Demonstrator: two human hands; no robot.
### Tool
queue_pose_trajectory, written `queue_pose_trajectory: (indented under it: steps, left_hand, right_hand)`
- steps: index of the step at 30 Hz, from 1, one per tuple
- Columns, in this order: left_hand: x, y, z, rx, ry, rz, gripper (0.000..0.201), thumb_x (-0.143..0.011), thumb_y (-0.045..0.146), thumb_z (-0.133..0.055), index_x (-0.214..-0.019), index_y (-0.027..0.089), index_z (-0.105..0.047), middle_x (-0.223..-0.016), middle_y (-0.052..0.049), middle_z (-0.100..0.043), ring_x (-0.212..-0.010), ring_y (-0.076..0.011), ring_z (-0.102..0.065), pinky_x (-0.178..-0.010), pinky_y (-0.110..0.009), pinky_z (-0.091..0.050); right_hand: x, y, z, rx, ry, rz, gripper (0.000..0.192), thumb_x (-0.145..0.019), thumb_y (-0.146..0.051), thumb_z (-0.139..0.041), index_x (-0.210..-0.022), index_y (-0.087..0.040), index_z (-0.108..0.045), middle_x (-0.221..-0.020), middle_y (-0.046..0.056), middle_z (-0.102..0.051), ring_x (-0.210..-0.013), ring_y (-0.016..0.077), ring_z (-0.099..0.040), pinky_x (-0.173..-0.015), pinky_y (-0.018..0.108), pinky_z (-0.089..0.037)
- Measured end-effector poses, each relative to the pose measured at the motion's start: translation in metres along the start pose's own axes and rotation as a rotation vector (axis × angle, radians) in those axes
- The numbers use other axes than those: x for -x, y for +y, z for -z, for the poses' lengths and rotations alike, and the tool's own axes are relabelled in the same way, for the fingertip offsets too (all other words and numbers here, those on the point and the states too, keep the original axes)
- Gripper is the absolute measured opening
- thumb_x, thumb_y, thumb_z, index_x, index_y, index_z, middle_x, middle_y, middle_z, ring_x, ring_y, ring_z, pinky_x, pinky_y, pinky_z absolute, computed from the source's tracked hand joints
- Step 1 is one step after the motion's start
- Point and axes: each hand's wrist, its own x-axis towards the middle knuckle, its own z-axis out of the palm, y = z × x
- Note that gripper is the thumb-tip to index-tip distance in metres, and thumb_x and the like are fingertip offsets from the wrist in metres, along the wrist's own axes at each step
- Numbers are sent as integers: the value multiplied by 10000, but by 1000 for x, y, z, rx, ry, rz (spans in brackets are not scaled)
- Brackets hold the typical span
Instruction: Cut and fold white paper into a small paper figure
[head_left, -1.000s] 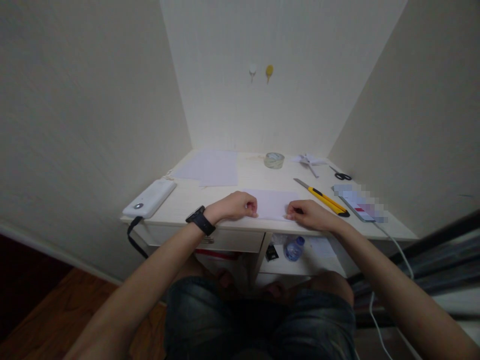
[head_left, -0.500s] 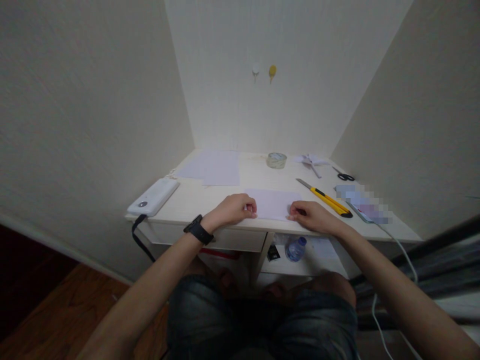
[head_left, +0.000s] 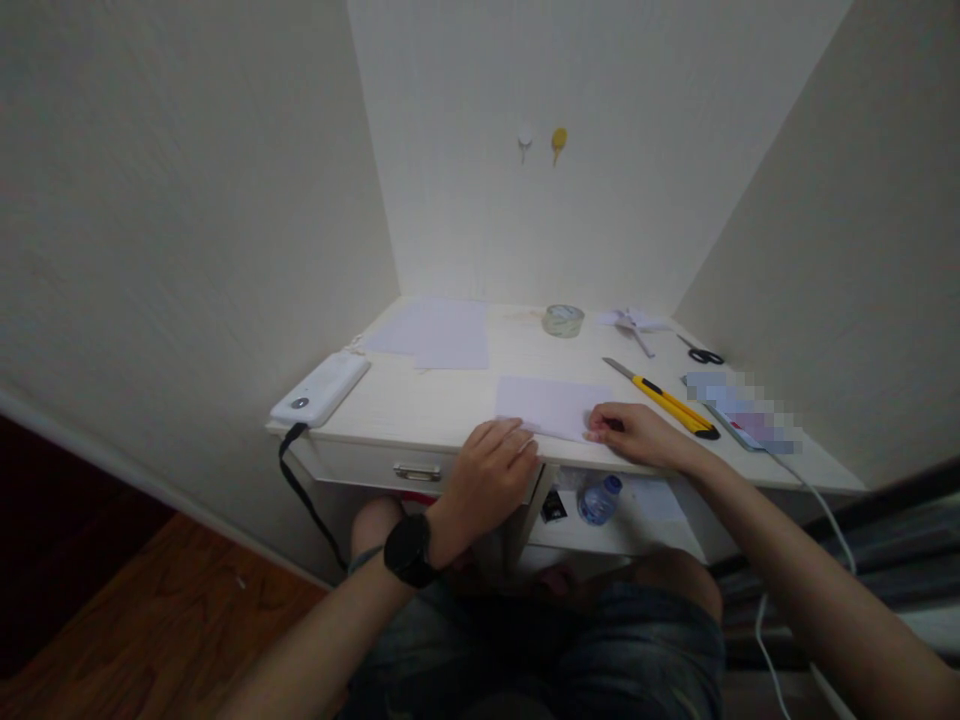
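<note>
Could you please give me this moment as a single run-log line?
left hand: flat, fingertips at near edge of folded white paper sheet | right hand: pressing sheet's right corner | yellow utility knife: lying right of sheet, untouched

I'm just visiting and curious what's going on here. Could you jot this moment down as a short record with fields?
Place: small pale desk in a wall corner
Left hand: at the desk's front edge, fingertips at the near left corner of the paper sheet
Right hand: pressing on the sheet's near right corner
Wrist: black watch on the left arm
Right of the sheet: yellow utility knife, scissors
Back of desk: tape roll, more paper
Left edge: white power bank
Shelf below: water bottle
</note>
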Motion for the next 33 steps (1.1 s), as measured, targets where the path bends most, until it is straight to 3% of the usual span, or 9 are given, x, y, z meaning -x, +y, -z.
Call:
queue_pose_trajectory:
  steps: [3, 7, 12, 15, 18, 23, 25, 27, 33]
  left_hand:
    - [-2, 1, -6, -7, -51, -7, 230, -950, 204, -547, -1143, 140, -655, -1304, -108, -641, -1293, -295, -523, -1082, -482, -419]
    - [-15, -22, -10, -4, -69, -48, 222, -960, 194, -531, -1135, 178, -667, -1342, -81, -628, -1329, -293, -492, -1120, -532, -364]
    - [-39, -52, -5, 11, -79, -209, 302, -953, 177, -553, -1245, 195, -630, -1366, -91, -613, -1327, -303, -494, -1079, -540, -400]
    - [-51, -64, -6, 89, -59, -257, 282, -975, 202, -531, -1235, 185, -640, -1257, -99, -683, -1192, -249, -611, -987, -449, -491]
    - [-60, -72, -15, 231, -78, -187, 273, -985, 272, -530, -1193, 165, -669, -1157, -97, -729, -1010, -197, -696, -861, -331, -549]
    - [-81, -80, -28, 370, -126, 50, 256, -965, 290, -564, -1123, 174, -729, -1018, -81, -769, -917, -197, -725, -826, -300, -544]
    - [-92, -82, -30, 448, -124, 162, 251, -943, 328, -598, -1090, 194, -751, -1001, -74, -773, -914, -209, -728, -818, -299, -537]
    - [-102, -84, -32, 559, -103, 265, 237, -918, 351, -629, -1047, 212, -771, -1002, -66, -773, -920, -216, -729, -824, -298, -529]
    - [-115, -100, -40, 812, 1, 483, 180, -787, 282, -752, -948, 213, -791, -976, -50, -778, -926, -207, -710, -884, -312, -499]
  right_hand:
    - [-2, 2, 2, -25, -29, -21, 230, -869, -376, -534, -770, -193, -630, -747, 36, -635, -695, 180, -539, -642, 286, -383]
    - [-8, 3, 11, -99, -115, -56, 355, -847, -515, -554, -725, -185, -603, -685, 21, -569, -652, 162, -481, -607, 286, -366]
    - [-15, 2, 29, -219, -277, -63, 502, -806, -677, -561, -734, -181, -585, -654, -8, -499, -606, 130, -421, -554, 269, -332]
    - [-21, 9, 37, -247, -285, -68, 524, -788, -704, -576, -730, -183, -586, -632, -22, -487, -591, 122, -416, -543, 260, -326]
    - [-30, 15, 41, -195, -150, -43, 477, -820, -653, -573, -745, -184, -611, -661, -6, -556, -615, 141, -485, -573, 275, -384]
    - [-45, -5, 33, 158, 627, 199, 271, -879, -452, -616, -933, -199, -697, -988, 112, -724, -971, 273, -627, -894, 437, -463]
    - [-52, -19, 25, 255, 641, 348, 238, -873, -389, -642, -1023, -216, -709, -1085, 118, -728, -1046, 286, -626, -950, 461, -455]
    - [-61, -26, 16, 309, 584, 392, 228, -897, -343, -612, -1054, -220, -722, -1115, 115, -734, -1073, 286, -630, -954, 458, -462]
    - [-94, -19, 10, 236, 577, 246, 230, -921, -263, -557, -1021, -241, -762, -1006, 82, -776, -955, 258, -691, -877, 408, -509]
